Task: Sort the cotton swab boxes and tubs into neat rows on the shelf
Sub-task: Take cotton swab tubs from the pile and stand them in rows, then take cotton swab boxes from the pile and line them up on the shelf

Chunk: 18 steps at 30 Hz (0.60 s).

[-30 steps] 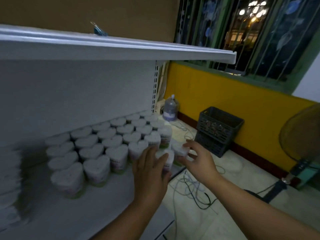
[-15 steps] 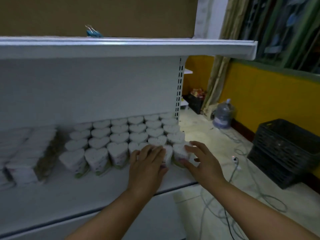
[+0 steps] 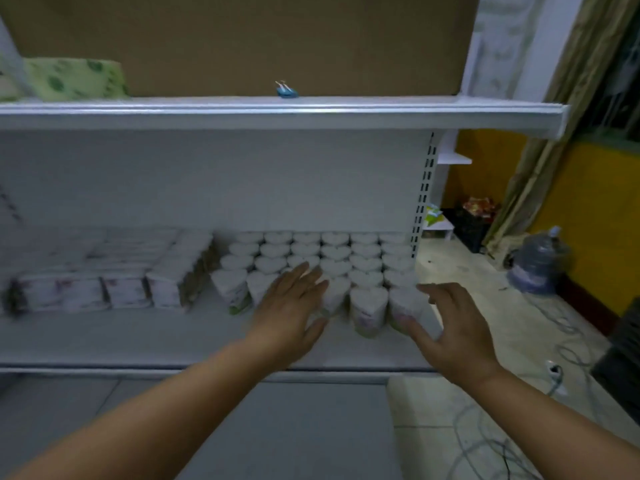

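Note:
Several white heart-shaped tubs [image 3: 332, 251] stand in tight rows at the right end of the white shelf [image 3: 138, 337]. Left of them, white rectangular swab boxes [image 3: 124, 289] sit side by side, blurred. My left hand [image 3: 291, 306] lies flat with straight fingers against the front-row tubs near the middle. My right hand [image 3: 450, 327] is spread around the front right corner tub [image 3: 403, 301], thumb at its base and fingers by its right side, without a clear grip. Between the hands, one front tub [image 3: 367, 306] stands uncovered.
An upper shelf [image 3: 277, 112] overhangs, carrying a blue clip [image 3: 286, 91] and a green patterned pack [image 3: 72, 79]. To the right, on the floor, are a water bottle [image 3: 536, 261], loose cables [image 3: 554, 344] and a dark crate [image 3: 620, 351].
My view has swung left, bringing the boxes into sight. My right hand no longer holds a tub off the shelf edge; that tub stands in the front row. My left hand shifted slightly left.

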Motion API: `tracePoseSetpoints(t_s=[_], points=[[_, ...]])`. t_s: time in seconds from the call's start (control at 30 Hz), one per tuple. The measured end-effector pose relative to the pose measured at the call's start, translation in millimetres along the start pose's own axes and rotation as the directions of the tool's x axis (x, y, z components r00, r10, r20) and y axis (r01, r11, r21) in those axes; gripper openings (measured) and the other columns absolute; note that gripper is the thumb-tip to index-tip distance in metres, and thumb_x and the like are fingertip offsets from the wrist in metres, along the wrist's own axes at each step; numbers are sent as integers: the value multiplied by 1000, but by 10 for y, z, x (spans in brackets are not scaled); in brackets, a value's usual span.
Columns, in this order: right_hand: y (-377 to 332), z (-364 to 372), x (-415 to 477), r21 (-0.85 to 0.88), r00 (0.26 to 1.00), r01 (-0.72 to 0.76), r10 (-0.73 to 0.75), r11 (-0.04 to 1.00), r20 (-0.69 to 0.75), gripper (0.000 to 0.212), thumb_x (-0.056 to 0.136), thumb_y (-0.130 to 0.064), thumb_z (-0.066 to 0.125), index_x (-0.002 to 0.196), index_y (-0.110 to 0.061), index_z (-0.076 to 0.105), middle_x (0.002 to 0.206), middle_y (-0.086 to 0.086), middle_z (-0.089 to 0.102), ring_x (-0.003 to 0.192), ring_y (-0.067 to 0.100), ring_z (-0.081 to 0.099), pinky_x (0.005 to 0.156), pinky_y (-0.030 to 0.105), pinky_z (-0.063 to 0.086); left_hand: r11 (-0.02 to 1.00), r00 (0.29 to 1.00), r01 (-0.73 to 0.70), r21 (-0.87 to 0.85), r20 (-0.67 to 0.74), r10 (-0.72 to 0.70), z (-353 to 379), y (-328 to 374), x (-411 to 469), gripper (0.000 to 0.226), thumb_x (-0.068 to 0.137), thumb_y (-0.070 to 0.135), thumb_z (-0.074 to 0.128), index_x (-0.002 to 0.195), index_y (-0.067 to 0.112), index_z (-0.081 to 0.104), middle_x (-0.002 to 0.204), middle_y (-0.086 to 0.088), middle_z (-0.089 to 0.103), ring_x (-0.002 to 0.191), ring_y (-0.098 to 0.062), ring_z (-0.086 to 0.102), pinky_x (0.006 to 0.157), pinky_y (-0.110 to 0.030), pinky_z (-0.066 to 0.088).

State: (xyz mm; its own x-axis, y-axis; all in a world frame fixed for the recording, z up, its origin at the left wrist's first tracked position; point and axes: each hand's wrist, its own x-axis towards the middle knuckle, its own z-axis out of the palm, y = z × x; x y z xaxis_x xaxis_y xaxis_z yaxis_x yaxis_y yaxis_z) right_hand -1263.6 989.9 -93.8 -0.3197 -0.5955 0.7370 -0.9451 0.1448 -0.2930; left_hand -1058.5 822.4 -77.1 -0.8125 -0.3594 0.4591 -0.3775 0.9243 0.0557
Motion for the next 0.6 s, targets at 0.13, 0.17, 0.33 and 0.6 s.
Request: tracePoseSetpoints(t_s=[0.13, 0.17, 0.33, 0.6], points=[[-945, 380, 425, 104, 972, 147, -163, 984, 167, 26, 86, -30, 50, 82, -10, 67, 79, 8, 62, 75, 24, 56, 61, 29, 35, 991, 976, 135, -26, 178, -128, -595, -1013, -327, 72, 93, 44, 50, 151, 23, 12, 159, 7, 5, 145, -8, 5, 108, -12, 2], [-1243, 557, 518, 91, 939, 155, -175, 984, 296, 23, 87, -29, 49, 84, -13, 66, 83, 7, 63, 79, 27, 58, 61, 29, 35, 984, 958, 179, -4, 229, -174, -764, -1297, -442, 77, 92, 46, 49, 151, 24, 5, 159, 7, 1, 145, -9, 5, 108, -12, 4], [-2615, 1485, 972, 28, 737, 165, -142, 986, 661, 51, 90, -42, 47, 138, -25, 40, 144, 6, 43, 127, 28, 44, 96, 32, 39, 886, 784, 376, 272, 416, -460, -1439, -2585, -1101, 80, 92, 59, 38, 151, 26, -6, 159, 2, -7, 146, -18, 2, 117, -32, 6], [-3859, 2253, 1117, 36, 597, 393, -285, 919, 750, 68, 94, -44, 43, 150, -24, 13, 160, 4, -5, 146, 21, -6, 117, 37, 0, 830, 719, 469, 301, 415, -557, -1699, -3596, -1999, 76, 93, 59, 35, 151, 23, 4, 160, -1, -2, 146, -18, -2, 119, -41, 4]])
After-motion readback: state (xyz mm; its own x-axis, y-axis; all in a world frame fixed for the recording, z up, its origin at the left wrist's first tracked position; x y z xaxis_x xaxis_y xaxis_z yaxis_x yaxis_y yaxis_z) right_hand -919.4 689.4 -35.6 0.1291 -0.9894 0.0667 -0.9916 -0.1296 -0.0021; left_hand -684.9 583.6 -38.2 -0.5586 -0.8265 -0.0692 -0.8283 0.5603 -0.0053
